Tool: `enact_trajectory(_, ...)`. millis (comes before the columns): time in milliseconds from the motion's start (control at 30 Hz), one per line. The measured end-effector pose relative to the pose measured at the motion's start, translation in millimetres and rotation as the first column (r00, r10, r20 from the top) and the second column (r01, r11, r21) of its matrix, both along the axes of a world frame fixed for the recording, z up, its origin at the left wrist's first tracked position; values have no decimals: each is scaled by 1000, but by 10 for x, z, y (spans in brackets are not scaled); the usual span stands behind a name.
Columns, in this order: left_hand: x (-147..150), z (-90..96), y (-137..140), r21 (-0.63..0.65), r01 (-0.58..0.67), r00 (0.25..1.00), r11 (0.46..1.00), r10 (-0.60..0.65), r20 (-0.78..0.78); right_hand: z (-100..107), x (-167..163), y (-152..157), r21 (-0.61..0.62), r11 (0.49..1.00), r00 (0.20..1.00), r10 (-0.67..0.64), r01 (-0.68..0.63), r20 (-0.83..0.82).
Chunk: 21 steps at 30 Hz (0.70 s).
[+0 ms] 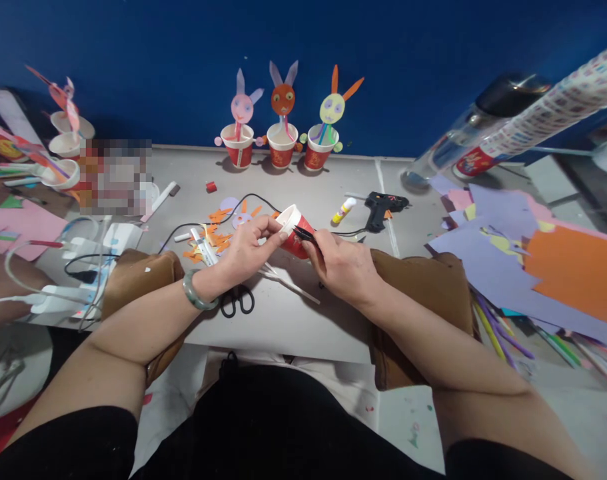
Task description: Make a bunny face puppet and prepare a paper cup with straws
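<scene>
A red-and-white paper cup (297, 248) is tilted between my hands above the table. My left hand (250, 248) pinches its white rim with thumb and fingertips. My right hand (340, 263) is closed around a slim black tool (304, 233), its tip against the cup's side near the rim; its exact kind is unclear. Black-handled scissors (238, 302) lie below my left wrist, their blades hidden. Beside that hand are a white marker (203, 245) and orange and yellow paper scraps (216, 233). A thin white stick (296, 288) lies under the cup.
Three cups with paper rabbit heads (282, 143) stand along the blue wall. A glue gun (383, 210) and a glue stick (343, 211) lie beyond my right hand. Coloured paper (488, 233), a bottle (463, 127) and stacked cups (548, 113) are right; power strips (73, 300) are left.
</scene>
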State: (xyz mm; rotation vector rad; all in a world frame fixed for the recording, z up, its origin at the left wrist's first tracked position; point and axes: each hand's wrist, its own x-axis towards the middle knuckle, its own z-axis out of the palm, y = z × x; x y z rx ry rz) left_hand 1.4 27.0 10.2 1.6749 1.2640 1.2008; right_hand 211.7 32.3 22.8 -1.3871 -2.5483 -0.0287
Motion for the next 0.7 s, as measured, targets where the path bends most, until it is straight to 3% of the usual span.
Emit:
enact_trajectory(267, 14, 30, 1, -34, 34, 998, 999, -32, 57, 22, 2, -12, 48, 998, 1000, 25, -26, 10)
enact_trajectory(700, -6, 23, -1, -35, 72, 996, 997, -70, 62, 57, 11, -46, 18, 999, 999, 46, -47, 28)
